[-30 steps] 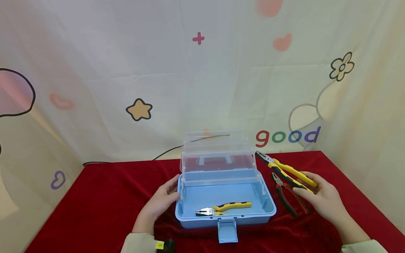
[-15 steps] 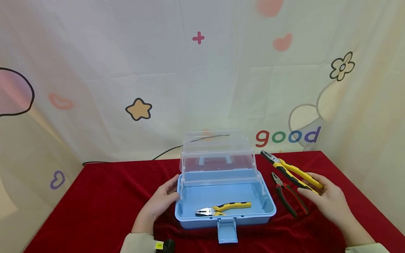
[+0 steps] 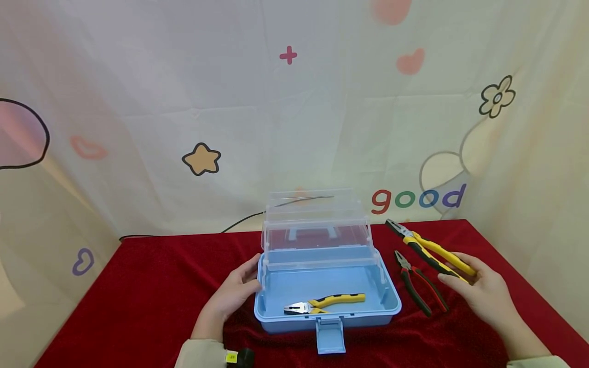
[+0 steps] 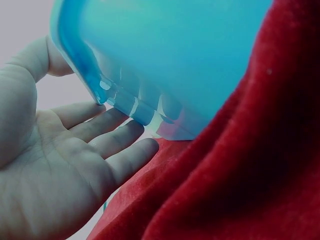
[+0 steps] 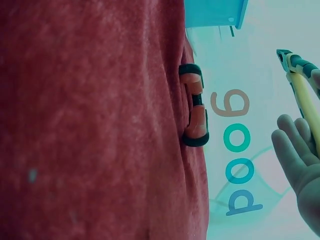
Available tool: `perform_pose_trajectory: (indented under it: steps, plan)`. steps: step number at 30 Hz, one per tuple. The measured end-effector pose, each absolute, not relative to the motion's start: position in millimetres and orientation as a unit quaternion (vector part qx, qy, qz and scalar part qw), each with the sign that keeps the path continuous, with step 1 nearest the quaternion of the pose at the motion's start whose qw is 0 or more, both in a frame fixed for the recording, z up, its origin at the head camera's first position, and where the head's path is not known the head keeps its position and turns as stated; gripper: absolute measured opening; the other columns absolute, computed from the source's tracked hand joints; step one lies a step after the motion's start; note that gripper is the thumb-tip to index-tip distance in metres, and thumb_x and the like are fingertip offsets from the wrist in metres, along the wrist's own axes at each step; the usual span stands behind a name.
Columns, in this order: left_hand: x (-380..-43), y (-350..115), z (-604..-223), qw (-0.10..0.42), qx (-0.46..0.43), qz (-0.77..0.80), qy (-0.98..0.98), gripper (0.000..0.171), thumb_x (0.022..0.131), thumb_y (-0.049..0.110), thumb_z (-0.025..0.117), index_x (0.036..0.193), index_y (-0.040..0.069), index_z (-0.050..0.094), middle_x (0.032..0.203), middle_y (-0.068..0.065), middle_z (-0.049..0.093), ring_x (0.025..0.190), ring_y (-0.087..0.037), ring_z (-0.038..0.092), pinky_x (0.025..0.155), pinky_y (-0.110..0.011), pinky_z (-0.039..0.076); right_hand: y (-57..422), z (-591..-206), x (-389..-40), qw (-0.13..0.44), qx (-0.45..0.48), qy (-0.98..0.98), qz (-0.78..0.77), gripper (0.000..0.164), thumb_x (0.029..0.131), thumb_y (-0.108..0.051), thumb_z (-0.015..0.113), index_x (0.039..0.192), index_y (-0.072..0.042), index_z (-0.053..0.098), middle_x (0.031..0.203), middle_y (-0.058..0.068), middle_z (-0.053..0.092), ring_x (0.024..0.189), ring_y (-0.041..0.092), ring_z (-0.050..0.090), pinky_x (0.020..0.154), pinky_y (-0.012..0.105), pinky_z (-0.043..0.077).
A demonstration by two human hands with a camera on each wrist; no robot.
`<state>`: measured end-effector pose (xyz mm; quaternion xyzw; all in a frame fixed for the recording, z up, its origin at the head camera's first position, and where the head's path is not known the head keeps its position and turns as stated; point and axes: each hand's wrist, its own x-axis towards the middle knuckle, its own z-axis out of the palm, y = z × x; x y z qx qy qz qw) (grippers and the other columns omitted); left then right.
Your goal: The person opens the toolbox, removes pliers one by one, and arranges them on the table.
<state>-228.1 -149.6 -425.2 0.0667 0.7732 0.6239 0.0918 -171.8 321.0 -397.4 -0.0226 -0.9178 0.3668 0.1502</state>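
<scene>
A light-blue toolbox (image 3: 368, 321) stands with its clear lid (image 3: 317, 235) raised. My left hand (image 3: 232, 294) is at its left side; in the left wrist view, the nearly straight fingers (image 4: 117, 135) touch the side wall, the thumb by the rim. My right hand (image 3: 483, 291) holds yellow-and-black combination pliers (image 3: 430, 250) by the handles above the cloth, jaws pointing away to the upper left. A yellow-handled pair of pliers (image 3: 340, 299) lies inside the toolbox. Red-and-black pliers (image 3: 416, 281) lie on the cloth between the toolbox and my right hand.
Dark red cloth (image 3: 152, 296) covers the table. The toolbox's front latch (image 3: 330, 337) hangs down over the cloth. A thin black cable (image 3: 244, 221) runs behind the toolbox, before a printed curtain (image 3: 317, 128).
My right hand has moved slightly to the right with the yellow-and-black pliers, away from the toolbox. The left hand and the toolbox have stayed put.
</scene>
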Motion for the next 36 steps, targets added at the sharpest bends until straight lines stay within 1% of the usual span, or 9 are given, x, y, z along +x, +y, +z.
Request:
perform_pose_trajectory:
  steps: [6, 15, 22, 31, 36]
  plan:
    - [-227.7, -150.1, -425.9, 0.092, 0.068, 0.624, 0.773, 0.075, 0.079, 0.006, 0.058, 0.148, 0.009, 0.030, 0.148, -0.014, 0.040, 0.133, -0.036, 0.042, 0.101, -0.049, 0.044, 325.0, -399.3, -170.8, 0.155, -0.029, -0.921, 0.357, 0.061, 0.084, -0.034, 0.069, 0.132, -0.003, 0.047, 0.113, 0.022, 0.057, 0.074, -0.002, 0.046, 0.052, 0.020, 0.046]
    - [-228.2, -151.2, -425.2, 0.094, 0.073, 0.629, 0.768, 0.074, 0.079, 0.006, 0.057, 0.148, 0.010, 0.030, 0.149, -0.013, 0.039, 0.134, -0.035, 0.041, 0.101, -0.049, 0.044, 331.3, -401.0, -170.1, 0.164, -0.036, -0.924, 0.344, 0.060, 0.083, -0.035, 0.069, 0.130, -0.004, 0.050, 0.108, 0.019, 0.058, 0.073, 0.002, 0.043, 0.051, 0.021, 0.041]
    - [-229.3, -150.7, -424.9, 0.100, 0.072, 0.626, 0.770, 0.074, 0.080, 0.007, 0.056, 0.149, 0.010, 0.029, 0.149, -0.013, 0.038, 0.135, -0.035, 0.040, 0.101, -0.048, 0.043, 336.0, -402.7, -168.9, 0.172, -0.044, -0.924, 0.338, 0.060, 0.083, -0.035, 0.070, 0.130, -0.003, 0.050, 0.107, 0.018, 0.058, 0.073, 0.001, 0.042, 0.052, 0.021, 0.039]
    - [-229.8, -150.6, -426.0, 0.101, 0.069, 0.624, 0.772, 0.076, 0.079, 0.008, 0.058, 0.149, 0.010, 0.028, 0.150, -0.013, 0.037, 0.135, -0.036, 0.040, 0.100, -0.048, 0.044, 340.2, -404.2, -167.5, 0.161, -0.054, -0.926, 0.338, 0.059, 0.083, -0.036, 0.069, 0.129, -0.004, 0.050, 0.107, 0.016, 0.058, 0.073, 0.003, 0.041, 0.052, 0.022, 0.038]
    - [-229.3, -150.9, -426.4, 0.099, 0.070, 0.625, 0.771, 0.075, 0.079, 0.007, 0.058, 0.149, 0.010, 0.029, 0.149, -0.013, 0.038, 0.135, -0.036, 0.040, 0.100, -0.049, 0.044, 341.5, -404.8, -166.0, 0.156, -0.062, -0.928, 0.333, 0.061, 0.083, -0.037, 0.069, 0.130, -0.003, 0.050, 0.107, 0.018, 0.058, 0.073, 0.003, 0.041, 0.052, 0.022, 0.038]
